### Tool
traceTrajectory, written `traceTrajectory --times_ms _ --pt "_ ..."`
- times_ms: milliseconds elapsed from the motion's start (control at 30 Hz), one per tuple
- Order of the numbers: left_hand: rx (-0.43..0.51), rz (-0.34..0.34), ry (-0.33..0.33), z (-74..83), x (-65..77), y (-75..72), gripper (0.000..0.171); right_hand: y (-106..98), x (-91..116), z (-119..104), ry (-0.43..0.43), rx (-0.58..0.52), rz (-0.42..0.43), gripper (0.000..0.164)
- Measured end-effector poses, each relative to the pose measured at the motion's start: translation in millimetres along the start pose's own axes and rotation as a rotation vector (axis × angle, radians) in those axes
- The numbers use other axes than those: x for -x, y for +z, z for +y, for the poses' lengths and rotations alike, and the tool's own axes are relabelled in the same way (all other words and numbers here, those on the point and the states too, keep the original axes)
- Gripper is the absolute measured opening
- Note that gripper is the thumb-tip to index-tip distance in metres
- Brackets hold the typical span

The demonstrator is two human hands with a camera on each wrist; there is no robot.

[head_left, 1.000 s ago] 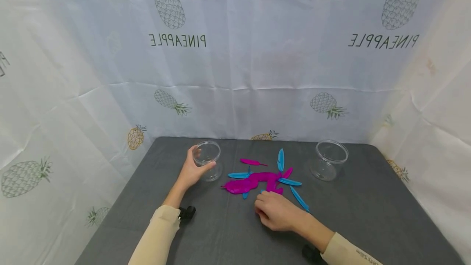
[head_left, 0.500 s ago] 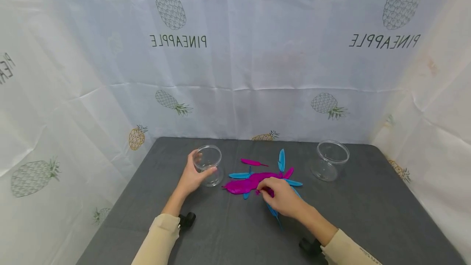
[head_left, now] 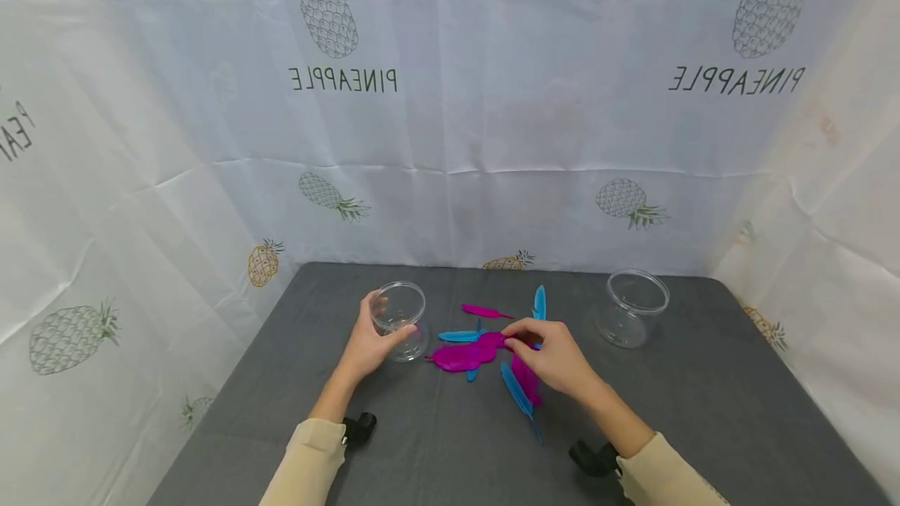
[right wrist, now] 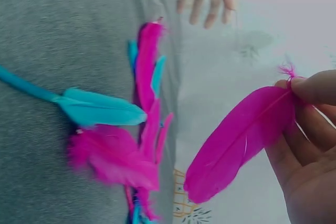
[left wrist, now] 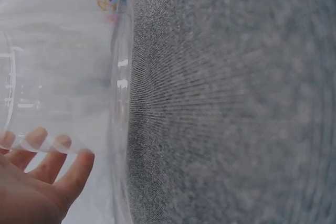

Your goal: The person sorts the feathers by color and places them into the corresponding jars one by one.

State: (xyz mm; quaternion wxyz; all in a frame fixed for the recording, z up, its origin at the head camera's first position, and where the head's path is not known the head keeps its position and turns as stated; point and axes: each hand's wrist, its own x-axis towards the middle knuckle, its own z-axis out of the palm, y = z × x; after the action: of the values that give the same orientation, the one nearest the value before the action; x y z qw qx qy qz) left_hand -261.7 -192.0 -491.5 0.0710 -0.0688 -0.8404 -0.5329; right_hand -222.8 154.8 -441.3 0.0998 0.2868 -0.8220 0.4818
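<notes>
The right hand [head_left: 551, 354] pinches a pink feather [right wrist: 247, 135] by its quill end, thumb against fingers, with the blade hanging aslant beyond them. The grip takes in only the thin, frayed tip, so a small turn of the thumb could let it twist or slip free. Being so light, it would probably drift rather than drop straight.

Below it, the pile [head_left: 457, 358] lies on the worktop [head_left: 703, 412], pink and blue feathers overlapping; low sideways travel could snag them or sweep them apart. A blue feather [head_left: 516, 387] lies at the near side of the pile, and the right wrist's camera [head_left: 594, 459] hangs low not far from it, so a dropped forearm might brush it along.

The left hand [head_left: 369, 338] grasps the left jar [head_left: 404, 318], thumb on the near side, fingers round the far side. Whether its base rests fully on the worktop I cannot tell. Its wall looks smooth; if the hold slackens, it could slide or tip.

The right jar [head_left: 628, 318] stands unheld, well beyond the right hand; a wide swing of that arm could knock it.
</notes>
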Motion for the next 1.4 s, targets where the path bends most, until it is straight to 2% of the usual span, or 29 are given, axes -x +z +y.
traceTrajectory --times_ms 200,367,567,733,1000,1267,1400 --pt "-0.012 0.006 0.005 -1.8 -1.1 0.4 0.101 -6.7 -3.2 -6.9 0.036 -0.024 0.066 0.013" --pt "-0.010 0.022 0.005 -2.8 -2.0 1.0 0.101 -8.9 -5.3 -9.7 0.004 -0.060 0.106 0.012" --pt "0.068 0.052 0.041 -5.9 -2.4 4.9 0.097 -10.4 -6.0 -13.6 -0.020 -0.098 0.127 0.012" --pt "0.120 0.019 0.095 -7.1 -1.4 4.0 0.092 -10.9 -6.8 -14.4 -0.025 -0.100 0.133 0.011" --pt "0.115 -0.073 0.146 -6.5 -6.9 0.7 0.095 -16.2 -11.4 -20.3 -0.074 -0.141 0.181 0.013" --pt "0.111 -0.093 0.153 -9.3 -8.0 -0.4 0.091 -12.4 -21.2 -29.1 -0.114 -0.245 0.218 0.017" --pt "0.140 -0.095 0.169 -10.8 -7.6 0.6 0.092 -9.9 -27.7 -34.1 -0.128 -0.271 0.236 0.016"
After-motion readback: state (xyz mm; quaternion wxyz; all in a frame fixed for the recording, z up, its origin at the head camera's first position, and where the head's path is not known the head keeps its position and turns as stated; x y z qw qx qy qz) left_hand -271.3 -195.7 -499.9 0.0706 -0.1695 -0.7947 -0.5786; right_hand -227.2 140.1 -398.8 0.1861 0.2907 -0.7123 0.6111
